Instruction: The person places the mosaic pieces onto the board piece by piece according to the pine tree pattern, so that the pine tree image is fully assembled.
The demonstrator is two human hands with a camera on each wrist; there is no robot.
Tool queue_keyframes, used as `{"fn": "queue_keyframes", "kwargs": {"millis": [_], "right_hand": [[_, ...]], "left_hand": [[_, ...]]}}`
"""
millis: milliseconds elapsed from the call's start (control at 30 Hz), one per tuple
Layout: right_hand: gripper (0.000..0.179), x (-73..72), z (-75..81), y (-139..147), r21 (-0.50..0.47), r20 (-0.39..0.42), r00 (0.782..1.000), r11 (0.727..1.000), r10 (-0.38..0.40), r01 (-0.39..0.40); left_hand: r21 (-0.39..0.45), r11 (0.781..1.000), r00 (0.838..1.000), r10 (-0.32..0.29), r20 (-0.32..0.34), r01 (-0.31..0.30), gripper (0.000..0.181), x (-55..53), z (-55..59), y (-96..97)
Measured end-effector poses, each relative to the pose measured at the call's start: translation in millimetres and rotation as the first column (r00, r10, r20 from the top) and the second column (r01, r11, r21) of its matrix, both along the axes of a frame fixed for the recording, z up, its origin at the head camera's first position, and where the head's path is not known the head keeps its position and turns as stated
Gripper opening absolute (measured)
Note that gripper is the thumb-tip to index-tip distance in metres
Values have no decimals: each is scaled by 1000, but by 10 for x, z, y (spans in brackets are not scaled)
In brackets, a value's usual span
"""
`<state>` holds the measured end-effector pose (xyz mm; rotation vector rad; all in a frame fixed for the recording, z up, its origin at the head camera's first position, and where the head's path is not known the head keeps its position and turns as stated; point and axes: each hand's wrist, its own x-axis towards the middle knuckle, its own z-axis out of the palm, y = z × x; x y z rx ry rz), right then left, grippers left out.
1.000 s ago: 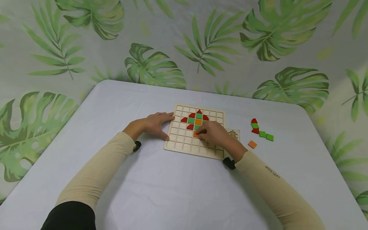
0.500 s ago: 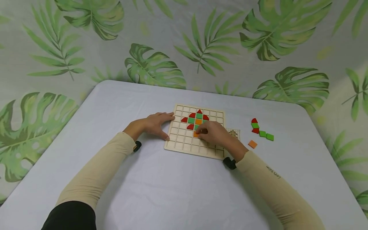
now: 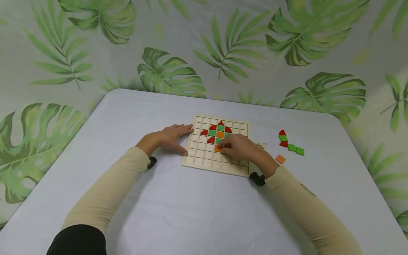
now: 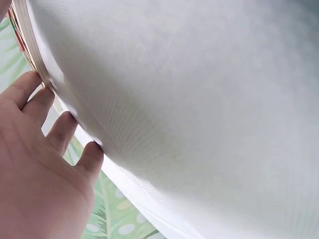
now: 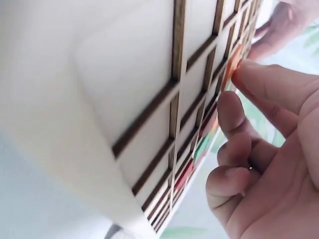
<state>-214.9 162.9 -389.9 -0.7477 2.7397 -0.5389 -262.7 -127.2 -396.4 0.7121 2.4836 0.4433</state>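
Observation:
A wooden grid board (image 3: 197, 153) lies on the table, with red, green and orange tiles set in its upper middle cells. My left hand (image 3: 173, 138) rests at the board's left edge, thumb and fingers spread; the left wrist view shows fingertips (image 4: 32, 77) against that edge. Over the board, my right hand (image 3: 240, 147) has its thumb and forefinger on an orange square tile (image 3: 217, 148) below the green ones. In the right wrist view these fingertips meet at the orange tile (image 5: 231, 68), while the other fingers curl. The right hand hides some cells.
Right of the board lie loose tiles: an orange square (image 3: 280, 159), green squares (image 3: 299, 151) and red pieces (image 3: 282, 132). A small patterned card (image 3: 262, 145) shows partly behind my right hand. The white-covered table (image 3: 178, 212) meets a leaf-print cloth (image 3: 223, 53) at its far side.
My right wrist and forearm have shifted slightly to the right, while the fingertips stay at the same orange tile. The left hand and the board keep their places.

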Motion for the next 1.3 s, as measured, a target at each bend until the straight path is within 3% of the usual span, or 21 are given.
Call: {"fn": "queue_keyframes", "kwargs": {"millis": [133, 300, 533, 633, 967, 1067, 1300], "right_hand": [[20, 10, 90, 94, -34, 18, 1000, 999, 11, -11], [18, 29, 240, 359, -10, 46, 998, 999, -32, 32], [19, 74, 349, 1069, 9, 1, 995, 995, -96, 96], [20, 95, 362, 1407, 29, 1, 986, 985, -169, 169], [30, 71, 114, 2291, 70, -27, 941, 938, -337, 338], [35, 70, 35, 2385, 58, 6, 935, 933, -355, 354], [43, 65, -79, 2388, 30, 66, 942, 945, -328, 327]], "left_hand": [[8, 1000, 1000, 3, -1, -3, 96, 6, -5, -12], [10, 1000, 1000, 1, -4, -1, 96, 9, -25, -11], [9, 1000, 1000, -2, -3, 2, 96, 5, -27, -1], [19, 1000, 1000, 1, -4, -1, 96, 6, -33, -1], [25, 1000, 1000, -10, -13, 10, 95, 8, -14, -5], [16, 1000, 1000, -21, -19, 21, 96, 10, -12, 3], [5, 1000, 999, -30, -27, 30, 94, 11, -18, 3]]}}
